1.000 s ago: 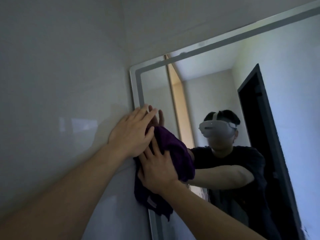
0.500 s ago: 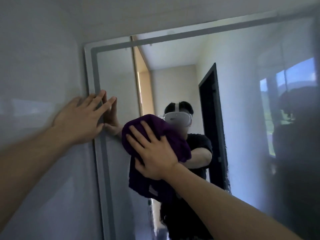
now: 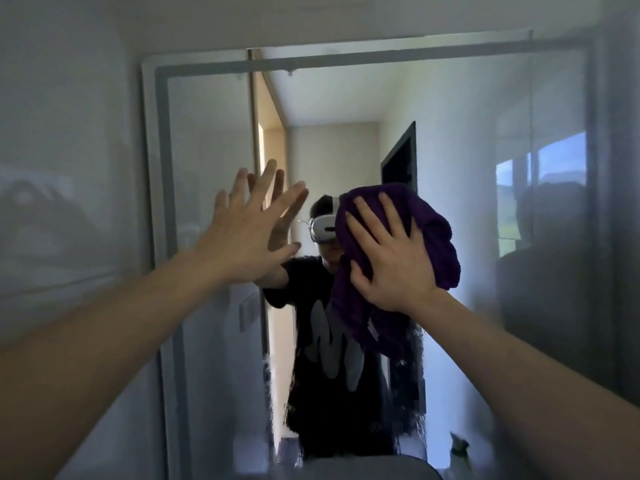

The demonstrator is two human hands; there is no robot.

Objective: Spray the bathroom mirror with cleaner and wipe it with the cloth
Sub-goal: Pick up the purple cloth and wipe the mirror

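Since half a second ago the cloth (image 3: 433,230) and the right hand (image 3: 391,261) have slid rightward from near the mirror's left edge towards its middle. The left hand (image 3: 247,233) has come off the frame (image 3: 161,202) onto the glass.

Head view: the right hand lies flat on the bunched purple cloth with its fingers straight and spread, pressing it against the mirror (image 3: 214,133) about mid-height. A loose tail of cloth hangs below the palm. The left hand holds nothing and its fingers are fanned apart. Its fingertips seem to meet their reflection, so it is probably braced on the glass, left of the cloth.

Risks, as a guess: the bare left palm will likely leave prints on the wiped glass. The cloth is only pinned by pressure, so easing off could let it slide down and drop. Wet streaks (image 3: 405,368) run along the lower part, and a missed pass would leave them to dry as marks.

Surface and room: the mirror is large with a pale frame, and its left edge sits beside a glossy grey wall (image 3: 69,168). It reflects a dark doorway (image 3: 401,161) and a bright window (image 3: 540,188). The room is dim. Near the bottom right corner is what looks like a spray bottle (image 3: 459,448), though it is too blurred to be sure. A rounded pale rim (image 3: 363,469) sits at the bottom edge, possibly a basin.
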